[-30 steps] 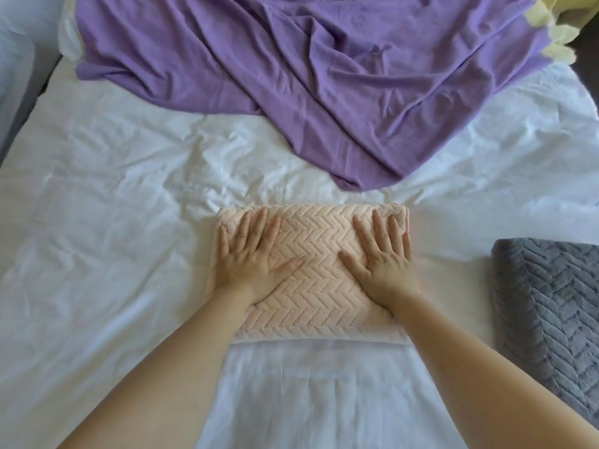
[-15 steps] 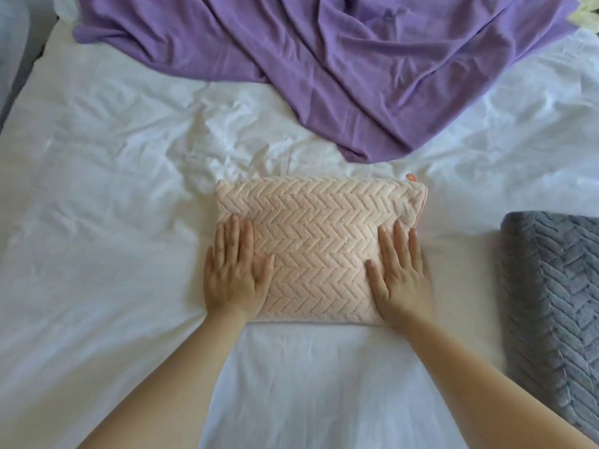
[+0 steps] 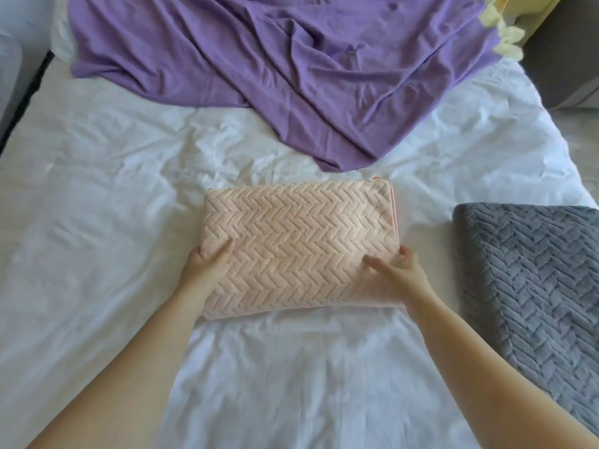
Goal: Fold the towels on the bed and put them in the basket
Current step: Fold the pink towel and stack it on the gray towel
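Note:
A folded pale pink towel (image 3: 298, 241) with a herringbone weave lies in the middle of the white bed (image 3: 97, 222). My left hand (image 3: 202, 265) grips its left edge, thumb on top and fingers tucked under. My right hand (image 3: 398, 270) grips the right edge the same way, thumb lying across the top. A grey towel (image 3: 531, 286) of the same weave lies at the right side of the bed. No basket is in view.
A crumpled purple sheet (image 3: 291, 66) covers the far part of the bed, its tip reaching close to the pink towel. Something pale yellow (image 3: 505, 37) shows at the far right corner. The bed's right edge meets a grey floor (image 3: 580, 137).
Both hands slid from lying flat on top of the pink towel out to its left and right edges and now grip it there. The towel's sides are lifted slightly.

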Demonstrator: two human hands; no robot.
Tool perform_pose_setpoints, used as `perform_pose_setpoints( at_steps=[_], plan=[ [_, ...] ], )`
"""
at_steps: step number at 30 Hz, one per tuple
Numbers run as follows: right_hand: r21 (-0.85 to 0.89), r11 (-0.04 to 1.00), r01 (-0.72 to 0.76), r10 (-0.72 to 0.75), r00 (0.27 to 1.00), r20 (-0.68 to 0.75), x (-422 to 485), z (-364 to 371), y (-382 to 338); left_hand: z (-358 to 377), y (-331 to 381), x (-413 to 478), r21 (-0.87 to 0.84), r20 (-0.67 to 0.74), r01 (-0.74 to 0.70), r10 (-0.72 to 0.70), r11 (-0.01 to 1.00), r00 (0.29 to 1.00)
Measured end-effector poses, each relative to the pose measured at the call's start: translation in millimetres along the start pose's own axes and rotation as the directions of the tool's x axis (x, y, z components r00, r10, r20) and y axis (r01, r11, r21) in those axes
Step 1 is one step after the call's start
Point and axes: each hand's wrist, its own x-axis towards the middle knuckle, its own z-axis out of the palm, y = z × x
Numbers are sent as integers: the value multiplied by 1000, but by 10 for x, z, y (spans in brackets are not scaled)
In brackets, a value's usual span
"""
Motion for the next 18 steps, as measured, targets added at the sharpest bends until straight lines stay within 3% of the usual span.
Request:
perform_pose_setpoints(
  at_steps=[4,7,9,11,12,14,16,18],
  plan=[
    [-32,999,-17,15,998,-59,-241,-218,-92,-185,36,-319,22,186,79,-82,997,979],
    [-117,993,18,-33,992,-125,-412,-467,-117,-279,-99,-697,66,394,224,-231,972,890],
    [-227,974,20,-65,978,-196,-509,-575,-65,-291,-201,-869,154,409,206,-252,966,877],
    [-259,965,41,-112,957,-268,-610,-588,79,-274,-235,-903,307,236,39,-116,951,965],
    [-217,975,40,-108,945,-309,-676,-561,172,-257,-197,-886,413,134,-85,31,907,990],
    [-53,998,24,-42,923,-382,-838,-461,359,-173,-2,-858,536,49,-353,389,767,920],
    [189,982,6,68,920,-386,-988,-306,539,-1,231,-761,578,163,-539,560,613,812],
    [442,896,-34,187,933,-308,-1077,-147,648,234,451,-641,588,362,-622,519,518,774]
  ],
)
